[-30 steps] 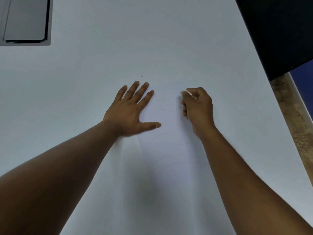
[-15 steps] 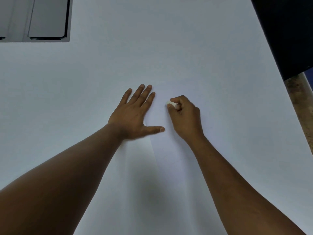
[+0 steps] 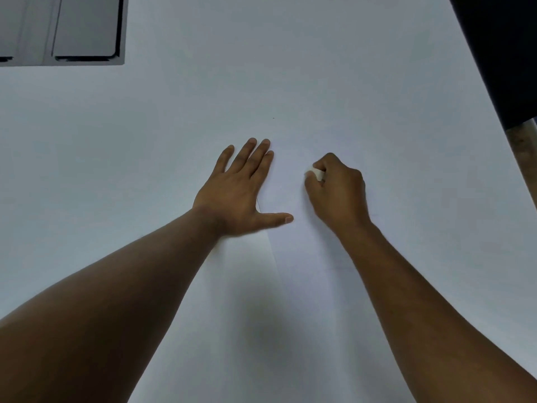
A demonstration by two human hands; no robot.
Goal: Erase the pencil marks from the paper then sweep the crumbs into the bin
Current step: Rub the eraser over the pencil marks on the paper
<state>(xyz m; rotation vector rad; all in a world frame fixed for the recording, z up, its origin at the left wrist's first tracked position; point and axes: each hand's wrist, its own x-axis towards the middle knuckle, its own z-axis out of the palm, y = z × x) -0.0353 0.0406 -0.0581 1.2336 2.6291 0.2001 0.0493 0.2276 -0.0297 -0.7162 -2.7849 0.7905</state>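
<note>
A: Paper [image 3: 293, 286] lies flat on the white bench [image 3: 348, 82], in the middle, between the two forearms. Its left edge shows as a faint line running from the left thumb toward the near side; it is hard to tell from the bench elsewhere.

B: And the grip?

A: Right hand [image 3: 338, 193] is curled into a fist, knuckles up, with a small white eraser [image 3: 316, 173] pinched at the fingertips. The eraser's end pokes out to the left, low over the sheet; I cannot tell whether it touches.

B: The other one?

A: Left hand [image 3: 238, 193] lies flat, fingers straight and pointing away, thumb stretched out to the right toward the other wrist. It presses on the sheet's left edge and holds nothing.

B: Any marks?

A: Too faint to make out. One tiny dark speck [image 3: 273, 118] sits on the bench beyond the fingers.

B: Further out?

A: A grey panel [image 3: 87, 30] with a dark rim is set in the far left corner. A dark surface [image 3: 505, 53] fills the far right corner, and a strip of brownish floor [image 3: 527, 164] shows just past the bench's right edge.
</note>
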